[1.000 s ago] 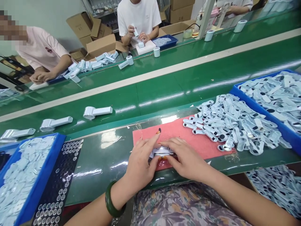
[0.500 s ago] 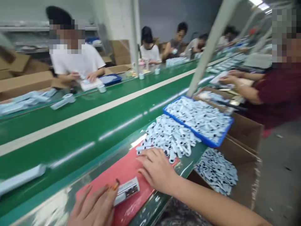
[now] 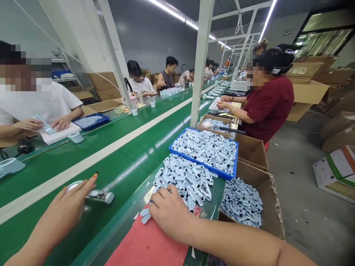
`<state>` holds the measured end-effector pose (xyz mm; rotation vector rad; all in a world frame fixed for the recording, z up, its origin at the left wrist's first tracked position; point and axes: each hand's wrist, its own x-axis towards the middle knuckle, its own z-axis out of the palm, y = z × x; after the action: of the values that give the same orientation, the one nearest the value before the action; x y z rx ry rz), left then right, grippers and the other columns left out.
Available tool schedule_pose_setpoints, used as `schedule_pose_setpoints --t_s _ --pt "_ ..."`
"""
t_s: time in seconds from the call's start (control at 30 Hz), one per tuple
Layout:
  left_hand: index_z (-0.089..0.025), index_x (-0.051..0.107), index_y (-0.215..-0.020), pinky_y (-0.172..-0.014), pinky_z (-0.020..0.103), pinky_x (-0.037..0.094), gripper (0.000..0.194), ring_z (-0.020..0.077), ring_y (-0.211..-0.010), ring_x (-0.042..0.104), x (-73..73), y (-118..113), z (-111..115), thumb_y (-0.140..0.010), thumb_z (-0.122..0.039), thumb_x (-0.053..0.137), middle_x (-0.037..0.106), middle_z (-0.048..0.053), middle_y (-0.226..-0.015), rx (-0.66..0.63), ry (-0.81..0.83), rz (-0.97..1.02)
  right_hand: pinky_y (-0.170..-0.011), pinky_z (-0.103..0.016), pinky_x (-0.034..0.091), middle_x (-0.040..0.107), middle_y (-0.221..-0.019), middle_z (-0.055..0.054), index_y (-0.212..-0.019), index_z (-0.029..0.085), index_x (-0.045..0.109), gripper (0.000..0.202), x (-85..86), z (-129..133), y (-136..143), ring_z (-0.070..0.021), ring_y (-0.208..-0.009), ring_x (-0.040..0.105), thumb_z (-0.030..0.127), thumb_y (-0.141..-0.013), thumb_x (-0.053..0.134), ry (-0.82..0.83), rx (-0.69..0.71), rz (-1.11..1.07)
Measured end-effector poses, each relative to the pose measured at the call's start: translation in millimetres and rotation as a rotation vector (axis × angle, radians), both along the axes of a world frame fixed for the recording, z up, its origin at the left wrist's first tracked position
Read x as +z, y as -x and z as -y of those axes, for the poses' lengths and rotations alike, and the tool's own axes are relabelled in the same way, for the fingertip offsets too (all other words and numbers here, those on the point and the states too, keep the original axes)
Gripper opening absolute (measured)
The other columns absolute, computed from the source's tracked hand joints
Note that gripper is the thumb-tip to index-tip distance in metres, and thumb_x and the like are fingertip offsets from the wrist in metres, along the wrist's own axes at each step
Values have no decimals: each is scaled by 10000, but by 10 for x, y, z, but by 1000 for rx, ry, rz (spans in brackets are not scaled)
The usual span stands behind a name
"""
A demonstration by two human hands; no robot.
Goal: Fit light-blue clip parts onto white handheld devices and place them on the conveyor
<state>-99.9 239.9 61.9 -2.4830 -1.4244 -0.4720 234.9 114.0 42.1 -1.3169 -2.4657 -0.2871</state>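
Observation:
Over the green belt, my left hand [image 3: 65,207] lies across a pale blue plastic housing [image 3: 107,197]. The housing has a round ring at one end and open inner parts along its handle. My fingers are straight and close together on it; my thumb is hidden. My right hand [image 3: 172,212] curls at the near edge of a heap of small light-blue plastic strips [image 3: 184,175] with black spots. Strips stick out beside its fingers over the red mat [image 3: 149,242]; my fingertips are partly hidden.
A blue tray [image 3: 237,162] of strips stands beyond the heap. On the right, a cardboard box [image 3: 273,207] holds more. A white post [image 3: 201,74] rises by the belt [image 3: 122,162]. Several co-workers sit along both sides, one in a dark red shirt [image 3: 277,99].
My left hand has moved from the red mat out over the belt, and the housing with it. My right hand has curled in at the heap's edge. The view has shifted right and up.

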Motion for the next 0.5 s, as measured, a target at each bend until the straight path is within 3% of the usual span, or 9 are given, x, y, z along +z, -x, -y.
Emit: schedule_pose_setpoints --t_s 0.1,0.2,0.33,0.43,0.5 --pt "-250 110 -1595 -1062 512 514 756 277 -1338 553 -26 -65 170 -899 -167 396 641 58 -1385 65 139 58 -712 -392 342 611 -916 -42 -874 178 586 93 -25 102 -13 -220 -819 501 162 -965 589 31 53 -73" --pt "-229 55 -1599 -1135 496 448 798 278 -1443 427 55 113 558 -904 -215 446 530 76 -1503 165 136 155 -750 -385 339 615 -958 -46 -940 178 603 102 -72 336 -19 -214 -857 520 88 -959 559 124 231 -144" --pt "-175 19 -1598 -1151 525 396 878 319 -1432 421 217 851 1255 -906 -338 535 607 125 -1411 459 155 89 -757 -378 355 605 -934 -29 -1047 223 627 275 -116 623 1 -235 -868 540 25 -859 591 390 466 -193" --pt "-113 42 -1593 -1126 549 390 915 378 -1410 416 278 1404 1819 -909 -472 532 625 171 -1366 745 278 38 -756 -362 386 608 -955 -28 -1061 255 648 335 -109 710 121 -232 -899 566 7 -847 577 573 521 -229" --pt "-133 55 -1596 -1107 550 394 873 392 -1389 416 279 1606 2095 -931 -513 473 607 151 -1396 824 370 56 -763 -352 405 595 -940 -26 -1007 272 672 324 -100 702 245 -222 -897 573 2 -866 562 618 510 -242"
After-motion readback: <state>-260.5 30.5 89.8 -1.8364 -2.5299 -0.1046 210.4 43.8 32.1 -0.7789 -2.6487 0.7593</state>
